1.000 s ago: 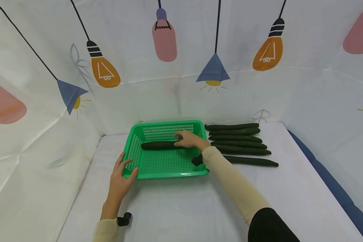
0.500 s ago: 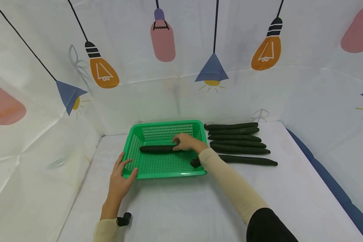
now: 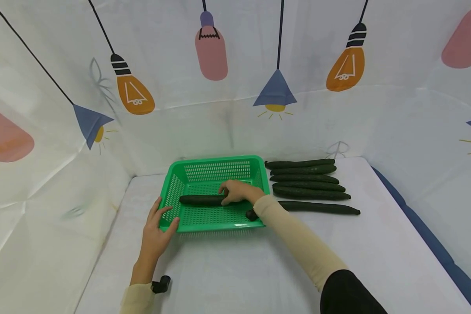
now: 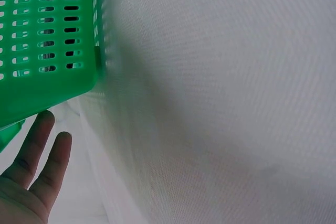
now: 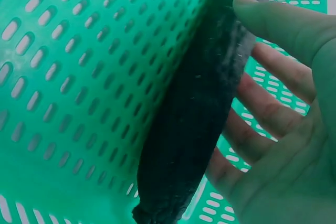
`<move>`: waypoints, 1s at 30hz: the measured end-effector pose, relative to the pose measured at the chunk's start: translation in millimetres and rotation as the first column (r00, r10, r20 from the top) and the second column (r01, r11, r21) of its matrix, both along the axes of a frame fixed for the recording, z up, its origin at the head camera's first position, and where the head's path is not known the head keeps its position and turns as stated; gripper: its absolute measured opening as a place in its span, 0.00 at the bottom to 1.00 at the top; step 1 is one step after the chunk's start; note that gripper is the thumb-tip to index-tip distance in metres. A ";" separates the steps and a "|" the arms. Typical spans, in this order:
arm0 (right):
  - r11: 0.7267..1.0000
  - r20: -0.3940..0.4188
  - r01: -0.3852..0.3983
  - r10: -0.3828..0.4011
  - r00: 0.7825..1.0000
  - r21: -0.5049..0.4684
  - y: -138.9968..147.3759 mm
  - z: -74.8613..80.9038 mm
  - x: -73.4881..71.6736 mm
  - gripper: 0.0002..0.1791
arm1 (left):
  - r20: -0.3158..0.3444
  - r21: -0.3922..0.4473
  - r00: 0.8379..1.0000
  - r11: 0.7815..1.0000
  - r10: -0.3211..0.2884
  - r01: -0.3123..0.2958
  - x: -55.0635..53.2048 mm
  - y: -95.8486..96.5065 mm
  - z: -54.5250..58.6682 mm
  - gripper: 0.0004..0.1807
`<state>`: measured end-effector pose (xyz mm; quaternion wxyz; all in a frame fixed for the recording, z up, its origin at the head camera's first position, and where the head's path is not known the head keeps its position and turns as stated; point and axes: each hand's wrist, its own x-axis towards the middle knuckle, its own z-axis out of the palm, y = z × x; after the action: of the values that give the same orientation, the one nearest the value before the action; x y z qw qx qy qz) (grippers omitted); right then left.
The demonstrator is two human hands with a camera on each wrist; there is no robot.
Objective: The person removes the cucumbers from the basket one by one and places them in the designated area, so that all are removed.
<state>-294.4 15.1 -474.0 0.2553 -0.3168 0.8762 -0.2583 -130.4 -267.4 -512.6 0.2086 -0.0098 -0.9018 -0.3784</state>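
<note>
A dark green cucumber (image 3: 200,200) lies lengthwise inside the green plastic basket (image 3: 208,220). My right hand (image 3: 239,192) grips it near its right part. In the right wrist view, the thumb (image 5: 273,17) lies on one side of the cucumber (image 5: 194,103) and the fingers curl behind the other. My left hand (image 3: 157,233) rests at the basket's left rim, fingers spread. In the left wrist view, a fingertip of the left hand (image 4: 31,171) touches the underside of the basket's rim (image 4: 47,100); part of that hand is out of view.
Several more cucumbers (image 3: 308,185) lie in a row on the white table (image 3: 227,274) to the right of the basket. One cucumber (image 3: 322,207) lies nearest, partly behind the right forearm. A white cloth wall (image 3: 227,117) with printed lamps rises behind the basket.
My right hand has drawn the cucumber toward the front of the basket and slightly left. The left hand has stayed at the basket's left rim.
</note>
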 end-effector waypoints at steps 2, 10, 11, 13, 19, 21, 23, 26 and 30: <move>1.000 0.008 0.002 -0.002 1.000 0.004 -1.9 -0.7 0.0 0.25 | 0.002 0.000 1.000 1.000 0.000 0.000 -0.4 -0.7 -0.2 0.24; 0.999 0.022 0.031 -0.031 0.999 -0.015 -14.3 -6.5 1.4 0.28 | 0.002 0.005 1.000 1.000 0.000 0.000 0.5 -2.2 -1.5 0.24; 0.999 0.022 0.031 -0.031 0.999 -0.023 -15.1 -7.0 1.6 0.28 | 0.003 0.008 1.000 1.000 -0.002 0.002 0.7 -1.9 -1.7 0.24; 0.999 0.019 0.035 -0.035 0.999 -0.031 -16.0 -8.0 1.9 0.28 | 0.005 0.012 1.000 1.000 -0.010 0.010 0.7 -1.2 -2.2 0.24; 0.999 0.019 0.040 -0.040 0.999 -0.025 -16.0 -11.0 2.1 0.27 | 0.017 0.011 1.000 1.000 -0.017 0.017 1.2 0.4 -2.3 0.24; 0.999 0.014 0.035 -0.035 0.999 -0.027 -16.3 -10.9 2.3 0.26 | 0.017 0.010 1.000 1.000 -0.015 0.014 2.0 0.6 -1.8 0.24; 0.999 0.005 0.027 -0.027 1.000 -0.030 -17.0 -10.2 2.7 0.26 | 0.013 0.009 1.000 1.000 -0.014 0.014 2.8 0.5 -1.3 0.24; 0.999 -0.012 0.018 -0.018 1.000 -0.038 -18.0 -8.8 3.5 0.24 | 0.003 0.011 1.000 1.000 -0.015 0.015 3.9 0.3 -0.8 0.24; 0.999 -0.019 0.008 -0.009 1.000 -0.047 -18.2 -7.7 4.5 0.24 | 0.001 0.011 1.000 1.000 -0.011 0.011 4.9 0.3 -0.4 0.24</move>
<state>-289.9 -3.2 -481.7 0.2385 -0.3213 0.8737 -0.2767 -125.5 -267.1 -513.1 0.2062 -0.0135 -0.8996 -0.3846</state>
